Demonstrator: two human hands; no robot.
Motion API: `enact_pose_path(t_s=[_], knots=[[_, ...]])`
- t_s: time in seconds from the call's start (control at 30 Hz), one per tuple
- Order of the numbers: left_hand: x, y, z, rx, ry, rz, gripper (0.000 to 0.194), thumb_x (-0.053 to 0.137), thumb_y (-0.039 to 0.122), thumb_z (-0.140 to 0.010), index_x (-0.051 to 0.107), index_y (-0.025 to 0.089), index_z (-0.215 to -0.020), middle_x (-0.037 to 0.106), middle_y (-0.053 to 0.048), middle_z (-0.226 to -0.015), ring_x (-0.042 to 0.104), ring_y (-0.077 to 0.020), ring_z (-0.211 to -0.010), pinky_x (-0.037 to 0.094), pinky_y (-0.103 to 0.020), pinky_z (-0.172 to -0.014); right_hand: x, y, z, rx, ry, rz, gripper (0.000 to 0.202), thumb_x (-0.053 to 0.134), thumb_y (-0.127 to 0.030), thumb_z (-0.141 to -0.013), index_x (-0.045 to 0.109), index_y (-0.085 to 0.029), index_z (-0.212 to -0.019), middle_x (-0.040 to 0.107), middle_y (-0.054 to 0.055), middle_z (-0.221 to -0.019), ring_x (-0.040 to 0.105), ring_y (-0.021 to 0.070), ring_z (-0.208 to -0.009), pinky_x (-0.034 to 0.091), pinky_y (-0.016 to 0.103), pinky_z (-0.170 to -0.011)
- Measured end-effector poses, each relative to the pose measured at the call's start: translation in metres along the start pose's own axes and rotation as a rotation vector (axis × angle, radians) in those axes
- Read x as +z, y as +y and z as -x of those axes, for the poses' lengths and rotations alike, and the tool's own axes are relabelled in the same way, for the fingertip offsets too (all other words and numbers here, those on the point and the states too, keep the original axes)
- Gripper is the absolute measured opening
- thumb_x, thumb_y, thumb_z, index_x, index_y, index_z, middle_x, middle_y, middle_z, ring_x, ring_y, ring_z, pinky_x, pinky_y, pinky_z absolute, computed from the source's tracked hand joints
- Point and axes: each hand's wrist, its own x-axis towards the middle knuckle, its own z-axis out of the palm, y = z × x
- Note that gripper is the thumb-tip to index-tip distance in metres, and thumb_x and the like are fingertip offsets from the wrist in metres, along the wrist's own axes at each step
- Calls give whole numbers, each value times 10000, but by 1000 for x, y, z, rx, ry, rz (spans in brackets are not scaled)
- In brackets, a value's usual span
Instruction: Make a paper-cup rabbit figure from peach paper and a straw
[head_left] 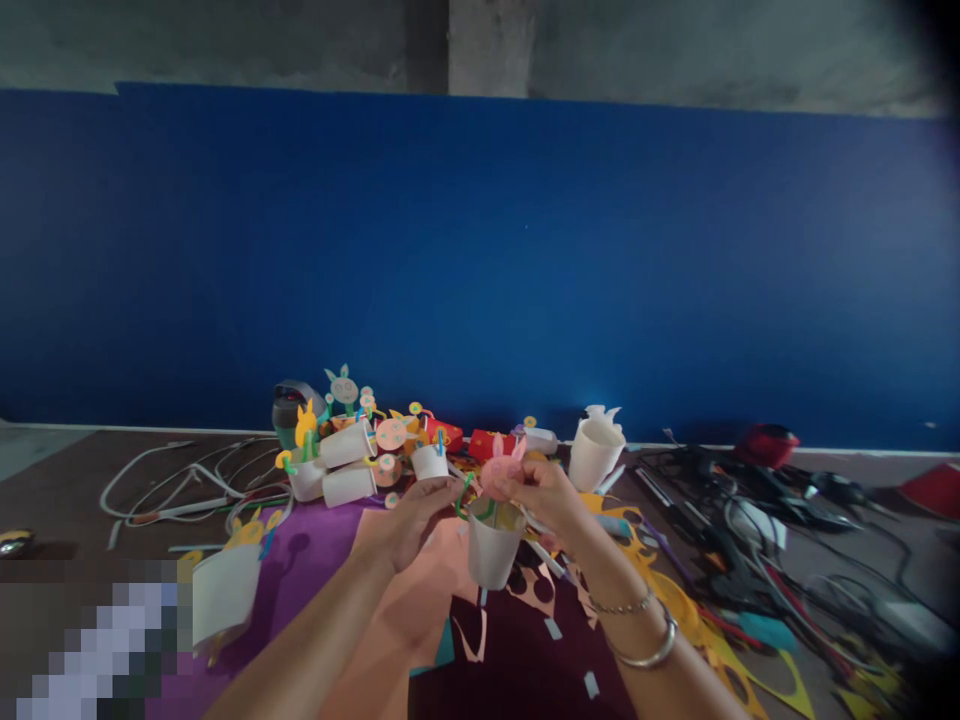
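Observation:
A white paper cup (493, 550) stands upright in front of me, over the dark paper. Above its rim is a pink paper rabbit head (502, 472) with two upright ears. My right hand (551, 495), wearing bracelets at the wrist, is closed and pinches the rabbit head at its right edge. My left hand (424, 508) reaches the cup's left rim, its fingertips closed on a green curled strip (465, 497). The lower end of the rabbit head goes down toward the cup, where a green piece shows inside.
Several decorated cups (349, 465) lie and stand at the back left. Stacked white cups (596, 450) stand at the back right. Another cup (225, 590) sits front left. Coloured sheets (405, 630), yellow scraps (675, 600) and tangled cables (810, 560) spread across the table before a blue wall (480, 250).

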Motion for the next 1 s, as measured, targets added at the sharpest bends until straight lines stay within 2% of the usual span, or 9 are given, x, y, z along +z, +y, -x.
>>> enact_pose_path(t_s=[0.13, 0.23, 0.3, 0.43, 0.57, 0.63, 0.73, 0.87, 1.0], knots=[[1, -2, 0, -44, 56, 137, 194, 701, 331, -739, 704, 149, -803, 702, -74, -850, 622, -197, -843, 440, -308, -798, -1, -3, 1, -3, -32, 67, 254, 688, -359, -646, 541, -170, -562, 359, -72, -441, 279, 65, -427, 195, 221, -399], [3, -3, -1, -111, 130, 238, 209, 700, 332, -738, 688, 157, -851, 717, -78, -877, 650, -199, -840, 476, -316, -788, -4, -7, 0, -36, 11, 64, 304, 663, -413, -690, 530, -174, -558, 345, -76, -436, 284, 66, -420, 193, 220, -400], [2, -4, -3, -153, 176, 282, 207, 693, 331, -745, 679, 152, -851, 722, -78, -872, 660, -183, -793, 498, -299, -757, -7, -8, -2, -79, 77, 21, 343, 627, -461, -730, 550, -166, -573, 410, -57, -460, 354, 79, -443, 254, 219, -418], [-2, -10, -7, -181, 232, 367, 194, 674, 330, -771, 664, 156, -855, 722, -66, -858, 661, -164, -742, 517, -288, -739, -16, -4, -8, -118, 215, -43, 363, 596, -497, -770, 666, -141, -781, 644, 40, -702, 579, 173, -683, 435, 264, -598], [-3, -12, -7, -105, 225, 389, 175, 668, 315, -783, 660, 162, -869, 712, -47, -869, 653, -169, -781, 511, -286, -749, -20, -6, -6, -261, 346, -12, 320, 597, -424, -802, 688, -153, -946, 687, 100, -967, 609, 229, -923, 463, 328, -804], [-1, -12, -5, -78, 213, 375, 158, 666, 306, -786, 662, 164, -856, 706, -50, -865, 644, -161, -760, 512, -295, -751, -18, -11, -1, -330, 308, -19, 281, 594, -378, -817, 683, -164, -975, 681, 103, -1007, 607, 228, -948, 463, 337, -834], [2, -12, -3, -73, 221, 360, 128, 670, 284, -782, 663, 163, -820, 700, -59, -823, 635, -158, -734, 517, -320, -765, -9, -17, 9, -318, 207, -16, 235, 600, -326, -820, 676, -168, -977, 688, 87, -934, 620, 205, -855, 484, 317, -760], [4, -16, -3, -84, 222, 352, 119, 690, 253, -761, 657, 149, -810, 695, -51, -784, 636, -168, -740, 519, -343, -769, 8, -15, 14, -285, 110, -59, 346, 633, -280, -792, 595, -179, -1121, 675, 46, -821, 620, 166, -720, 484, 273, -635], [6, -17, -3, -95, 225, 356, 128, 710, 237, -741, 659, 145, -814, 695, -46, -782, 635, -159, -738, 517, -349, -781, 21, -6, 13, -252, -13, -54, 175, 642, -254, -771, 642, -157, -916, 685, 60, -793, 636, 174, -738, 491, 274, -665]])
